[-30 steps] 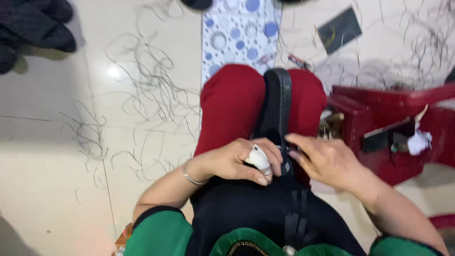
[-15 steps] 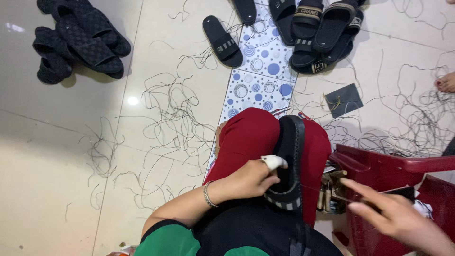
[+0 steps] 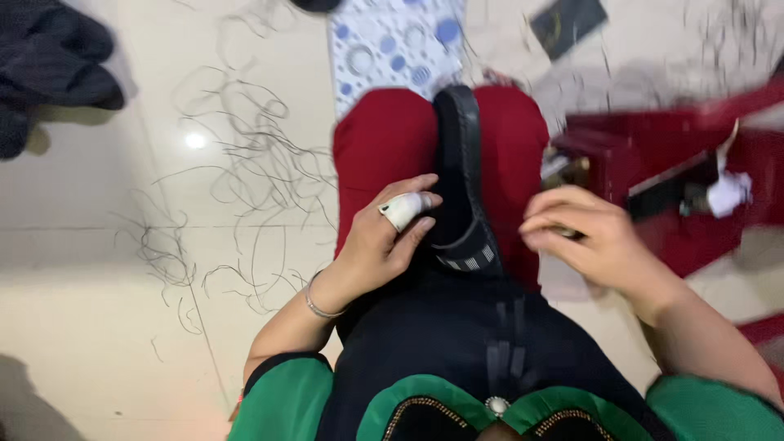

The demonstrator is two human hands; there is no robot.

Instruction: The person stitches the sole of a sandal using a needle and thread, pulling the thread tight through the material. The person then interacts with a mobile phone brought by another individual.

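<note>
Thread-strewn floor (image 3: 163,245); right hand (image 3: 584,237) back near sandal (image 3: 461,180), left hand (image 3: 384,241) steadying.

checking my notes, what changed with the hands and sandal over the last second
The right hand left the black sandal, reached out to the red stool, and is now coming back, fingers pinched. The left hand, with its taped finger, stayed holding the sandal on the lap.

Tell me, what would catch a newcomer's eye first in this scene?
Probably the black sandal lying sole-up along the person's red-clad lap, with the left hand on its edge, one finger wrapped in white tape. The right hand hovers beside it, fingers curled and blurred. Next come the dark thread scraps strewn over the pale tiled floor at left, and the red stool at right.
</note>
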